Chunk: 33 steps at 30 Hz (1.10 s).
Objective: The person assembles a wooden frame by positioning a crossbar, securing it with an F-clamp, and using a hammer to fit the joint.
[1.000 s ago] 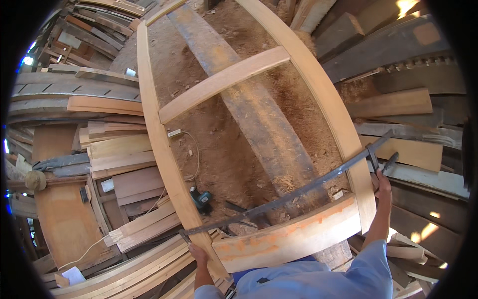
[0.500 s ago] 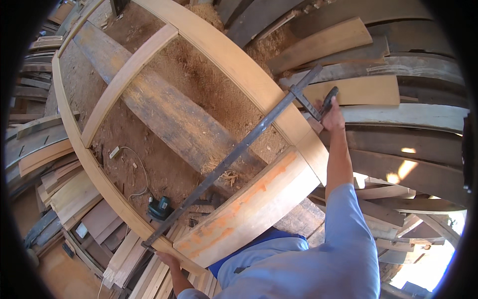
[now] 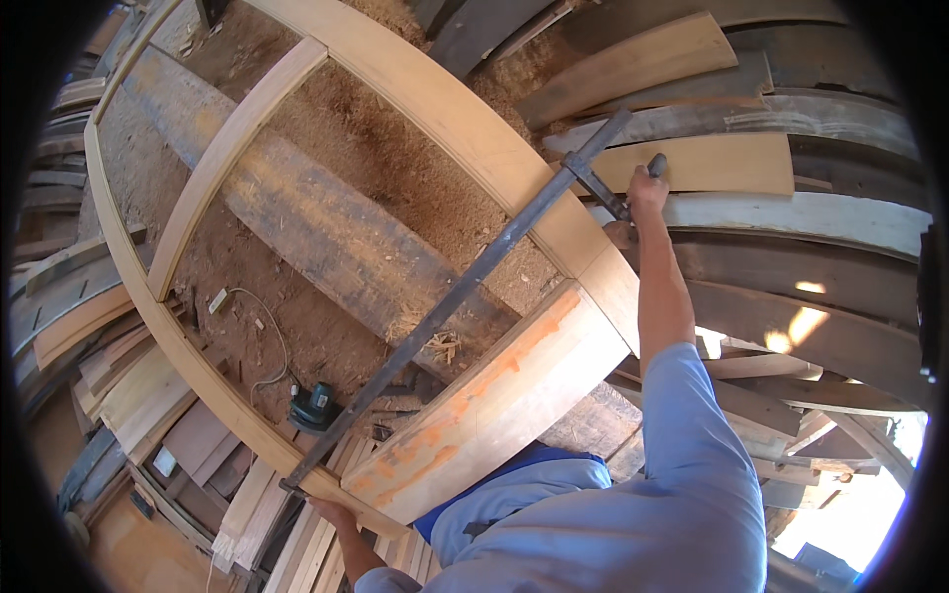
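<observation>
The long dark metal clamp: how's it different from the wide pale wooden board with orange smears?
The long dark metal clamp is a thin bar; the wide pale wooden board with orange smears is broader. The clamp lies over two pale wooden side rails; the board sits between them. The right hand grips the clamp, not the board. Both stretch from rail to rail.

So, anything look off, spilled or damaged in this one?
One thing: uneven orange patches mark the pale wide board at the near end of the wooden frame, unlike its cleaner side pieces. Loose shavings also litter the plank below, hardly odd beside so much wood. I see no clear breakage.
</observation>
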### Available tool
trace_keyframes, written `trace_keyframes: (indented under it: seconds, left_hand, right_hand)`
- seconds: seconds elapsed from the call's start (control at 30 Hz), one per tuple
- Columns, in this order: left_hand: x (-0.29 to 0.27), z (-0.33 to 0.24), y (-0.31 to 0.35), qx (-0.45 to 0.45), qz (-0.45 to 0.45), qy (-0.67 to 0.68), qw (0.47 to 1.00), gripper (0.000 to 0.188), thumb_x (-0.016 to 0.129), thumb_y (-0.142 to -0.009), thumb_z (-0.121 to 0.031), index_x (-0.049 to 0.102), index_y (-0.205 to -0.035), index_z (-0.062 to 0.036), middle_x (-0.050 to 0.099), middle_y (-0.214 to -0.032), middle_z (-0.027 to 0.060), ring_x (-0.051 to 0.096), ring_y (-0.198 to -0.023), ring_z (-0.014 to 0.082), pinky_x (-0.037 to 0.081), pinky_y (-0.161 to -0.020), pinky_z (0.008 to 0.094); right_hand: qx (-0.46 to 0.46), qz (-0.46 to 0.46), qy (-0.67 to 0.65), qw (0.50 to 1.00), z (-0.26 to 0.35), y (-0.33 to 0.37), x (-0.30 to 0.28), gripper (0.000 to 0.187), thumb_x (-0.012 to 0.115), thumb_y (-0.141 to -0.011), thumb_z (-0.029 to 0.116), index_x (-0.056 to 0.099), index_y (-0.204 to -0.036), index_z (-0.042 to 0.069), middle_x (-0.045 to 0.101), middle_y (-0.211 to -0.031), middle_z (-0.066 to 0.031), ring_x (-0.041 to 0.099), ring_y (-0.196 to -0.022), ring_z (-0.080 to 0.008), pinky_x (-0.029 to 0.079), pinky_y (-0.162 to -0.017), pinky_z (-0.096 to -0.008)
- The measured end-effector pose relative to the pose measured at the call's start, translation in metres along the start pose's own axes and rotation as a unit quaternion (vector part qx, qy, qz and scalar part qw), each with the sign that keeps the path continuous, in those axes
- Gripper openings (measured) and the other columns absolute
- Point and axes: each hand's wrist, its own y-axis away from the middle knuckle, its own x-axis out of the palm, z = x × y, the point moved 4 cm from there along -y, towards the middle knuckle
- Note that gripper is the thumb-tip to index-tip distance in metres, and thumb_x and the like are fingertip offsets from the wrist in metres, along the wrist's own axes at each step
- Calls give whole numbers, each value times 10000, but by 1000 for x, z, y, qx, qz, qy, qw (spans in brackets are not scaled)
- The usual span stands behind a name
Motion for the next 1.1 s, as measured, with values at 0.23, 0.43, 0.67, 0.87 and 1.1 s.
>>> trace_keyframes:
  seconds: [0.23,0.43,0.67,0.87,1.1]
  left_hand:
    - [-4,-6,-15,-168,15,165,972,789,160,-993,-657,447,-1421,-59,522,-1399,112,492,-1270,295,345,-1099,380]
    - [-13,16,-36,-163,-12,73,984,830,107,-986,-664,436,-1426,-43,522,-1398,126,497,-1262,304,336,-1105,378]
    - [0,8,-27,-160,-35,69,984,849,86,-985,-655,443,-1420,-20,531,-1387,144,492,-1270,329,335,-1112,383]
    - [-4,6,-26,-160,-52,66,984,816,114,-999,-627,454,-1402,-4,548,-1361,159,519,-1241,331,367,-1092,392]
    - [-15,12,-41,-181,-49,18,982,849,94,-986,-651,461,-1399,-7,535,-1374,157,501,-1259,359,343,-1116,417]
  right_hand:
    - [61,392,-192,898,-19,89,-41,654,721,-843,506,537,-1235,15,647,-1032,-116,620,-962,-229,506,-852,-390]
    - [32,477,-208,853,-25,134,-44,767,768,-786,522,523,-1310,18,545,-1289,-86,464,-1223,-209,375,-1055,-378]
    - [54,447,-213,867,-41,122,-44,735,776,-781,500,528,-1299,42,564,-1266,-85,483,-1215,-240,375,-1056,-419]
    - [126,398,-410,811,-36,81,-53,513,645,-908,480,590,-1173,44,630,-1167,-118,557,-1112,-261,444,-994,-435]
    - [102,543,-640,534,20,21,7,346,548,-981,398,561,-978,52,565,-793,-39,555,-686,-165,496,-616,-309]
